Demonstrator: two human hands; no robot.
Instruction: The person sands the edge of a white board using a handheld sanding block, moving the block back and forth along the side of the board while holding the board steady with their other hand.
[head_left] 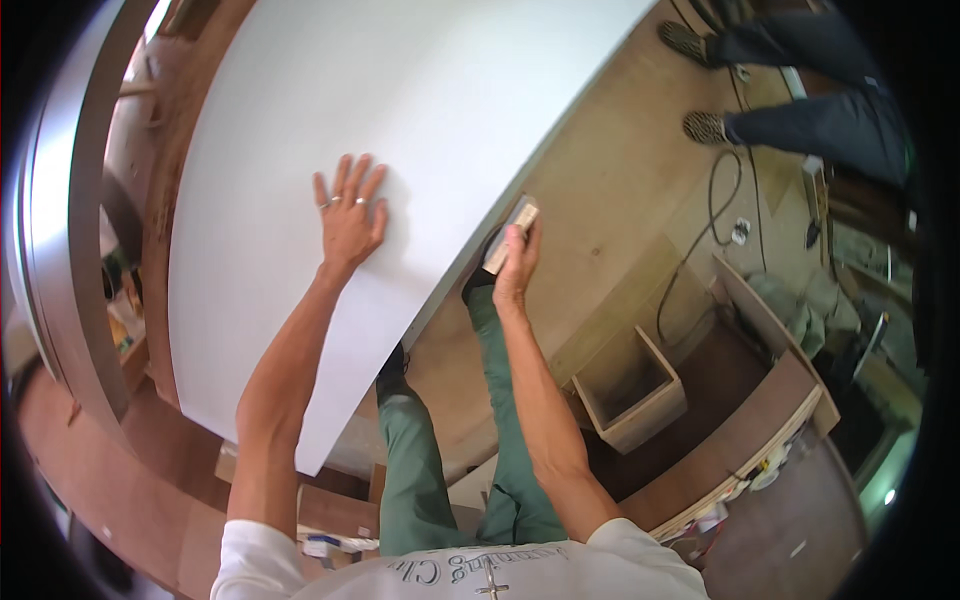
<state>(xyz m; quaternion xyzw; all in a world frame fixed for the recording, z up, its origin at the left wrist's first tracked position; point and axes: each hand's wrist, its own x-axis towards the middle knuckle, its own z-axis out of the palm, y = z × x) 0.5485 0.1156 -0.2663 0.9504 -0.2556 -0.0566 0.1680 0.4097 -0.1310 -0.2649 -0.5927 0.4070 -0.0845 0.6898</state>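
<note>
My left hand (348,222) lies spread on the white panel (400,95); my right hand (516,272) grips a pale wooden block (508,245) at the panel's right edge. An open wooden box (648,412) sits right of the panel.

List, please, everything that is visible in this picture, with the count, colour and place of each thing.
Large panel: 1, white, left to top centre
Block: 1, tan and grey, beside the panel's right edge
Open box: 1, brown, lower right
Cables: at least 2, dark, upper right
Long bar: 1, silver-grey, far left
Other person's legs: 2, dark trousers, upper right
Patterned shoes: 2, dark and tan, upper right
Small clutter: uncountable, mixed, edges
Trousers: 1 pair, green, lower centre
Shirt: 1, white, bottom
Left hand: 1, bare with rings, on the panel
Right hand: 1, bare, gripping the block
</note>
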